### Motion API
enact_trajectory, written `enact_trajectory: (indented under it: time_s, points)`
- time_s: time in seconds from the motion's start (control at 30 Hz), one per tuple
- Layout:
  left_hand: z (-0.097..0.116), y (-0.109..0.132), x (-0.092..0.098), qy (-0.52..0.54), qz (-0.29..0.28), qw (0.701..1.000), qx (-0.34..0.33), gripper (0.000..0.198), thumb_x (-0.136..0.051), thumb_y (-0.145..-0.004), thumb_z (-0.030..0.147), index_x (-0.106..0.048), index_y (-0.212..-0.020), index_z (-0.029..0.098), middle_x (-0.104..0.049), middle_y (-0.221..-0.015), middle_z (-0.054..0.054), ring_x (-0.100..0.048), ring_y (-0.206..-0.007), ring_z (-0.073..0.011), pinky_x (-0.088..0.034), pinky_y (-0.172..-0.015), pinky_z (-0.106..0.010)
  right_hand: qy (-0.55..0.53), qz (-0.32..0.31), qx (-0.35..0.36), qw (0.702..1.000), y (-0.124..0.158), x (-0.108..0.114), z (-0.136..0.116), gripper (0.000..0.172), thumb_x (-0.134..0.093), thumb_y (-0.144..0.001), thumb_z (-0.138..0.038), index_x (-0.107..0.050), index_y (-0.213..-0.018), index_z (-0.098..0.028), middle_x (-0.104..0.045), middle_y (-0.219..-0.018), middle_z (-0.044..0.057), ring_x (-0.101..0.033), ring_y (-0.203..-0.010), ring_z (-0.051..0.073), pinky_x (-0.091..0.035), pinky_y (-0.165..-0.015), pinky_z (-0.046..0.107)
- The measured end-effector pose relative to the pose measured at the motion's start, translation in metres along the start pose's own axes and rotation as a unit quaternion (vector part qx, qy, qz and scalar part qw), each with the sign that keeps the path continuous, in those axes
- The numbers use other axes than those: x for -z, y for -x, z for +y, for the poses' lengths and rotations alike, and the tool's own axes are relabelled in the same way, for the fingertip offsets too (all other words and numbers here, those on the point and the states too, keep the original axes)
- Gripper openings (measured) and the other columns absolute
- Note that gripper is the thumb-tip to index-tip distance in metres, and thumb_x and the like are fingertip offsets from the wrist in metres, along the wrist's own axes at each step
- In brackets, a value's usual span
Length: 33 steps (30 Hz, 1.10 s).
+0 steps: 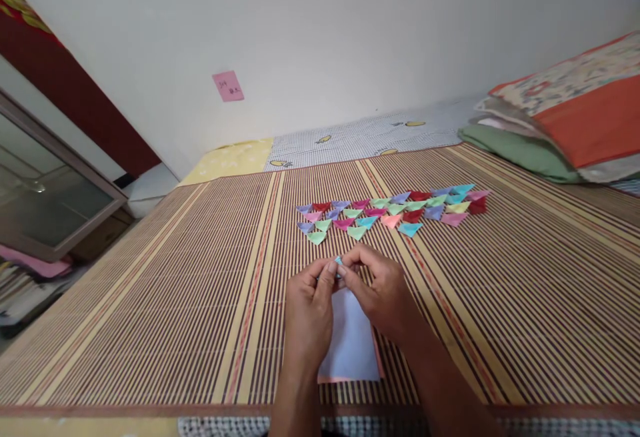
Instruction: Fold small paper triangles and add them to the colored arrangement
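Observation:
Between my two hands is a small piece of light blue folded paper (339,261), mostly covered by the fingertips. My left hand (313,297) pinches it from the left, thumb on top. From the right, my right hand (377,283) pinches the same piece with thumb and forefinger. Below them lies a stack of paper sheets (350,340), pale lavender on top with a pinkish-orange edge showing underneath. Just beyond my hands, several small folded paper triangles (357,232) in green, blue, pink, red, purple and yellow lie in uneven rows.
A striped bamboo mat (210,290) covers the bed. Folded bedding (585,123) is piled at the far right. A pink note (228,86) sticks to the white wall (350,37). At the left stands a cabinet with a glass door (45,177).

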<state>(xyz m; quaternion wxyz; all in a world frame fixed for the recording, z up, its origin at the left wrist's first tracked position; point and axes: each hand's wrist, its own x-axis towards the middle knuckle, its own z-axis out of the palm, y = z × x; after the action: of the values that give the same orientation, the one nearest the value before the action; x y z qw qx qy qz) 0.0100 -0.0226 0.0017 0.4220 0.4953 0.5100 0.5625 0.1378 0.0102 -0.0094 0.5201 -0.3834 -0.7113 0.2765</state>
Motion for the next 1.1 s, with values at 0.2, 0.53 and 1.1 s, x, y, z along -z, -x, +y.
enact_trajectory:
  time_s: [0.2,0.53,1.1]
  points:
    - [0.0,0.0,0.0,-0.031,0.007,0.999,-0.015,0.026,-0.061,-0.096,0.037,-0.079,-0.093,0.018,-0.072,-0.081,-0.004,-0.063,-0.073,-0.0173,-0.051,-0.067,-0.026,-0.015,-0.004,-0.026,1.0,0.0,-0.001,0.001,0.014,-0.058,-0.092,-0.023,-0.061,-0.079,-0.02,-0.063,-0.075,0.002,-0.06,-0.075,0.019,-0.046,-0.069,0.032]
    - [0.001,0.0,-0.002,-0.057,0.03,0.997,-0.032,0.029,-0.061,-0.096,0.039,-0.08,-0.088,0.019,-0.07,-0.074,-0.003,-0.063,-0.068,-0.0169,-0.049,-0.063,-0.025,-0.034,0.023,-0.04,0.998,0.001,-0.006,0.0,0.003,-0.062,-0.09,-0.021,-0.059,-0.09,-0.02,-0.06,-0.073,-0.002,-0.06,-0.068,0.016,-0.048,-0.065,0.028]
    - [0.006,-0.001,0.006,0.015,0.006,1.0,-0.023,0.021,-0.074,-0.087,0.028,-0.076,-0.107,0.022,-0.077,-0.09,-0.004,-0.072,-0.081,-0.0167,-0.058,-0.078,-0.027,-0.026,0.057,-0.024,0.998,-0.001,0.002,0.0,0.013,-0.056,-0.096,-0.025,-0.061,-0.085,-0.021,-0.063,-0.075,0.0,-0.059,-0.069,0.016,-0.047,-0.063,0.028]
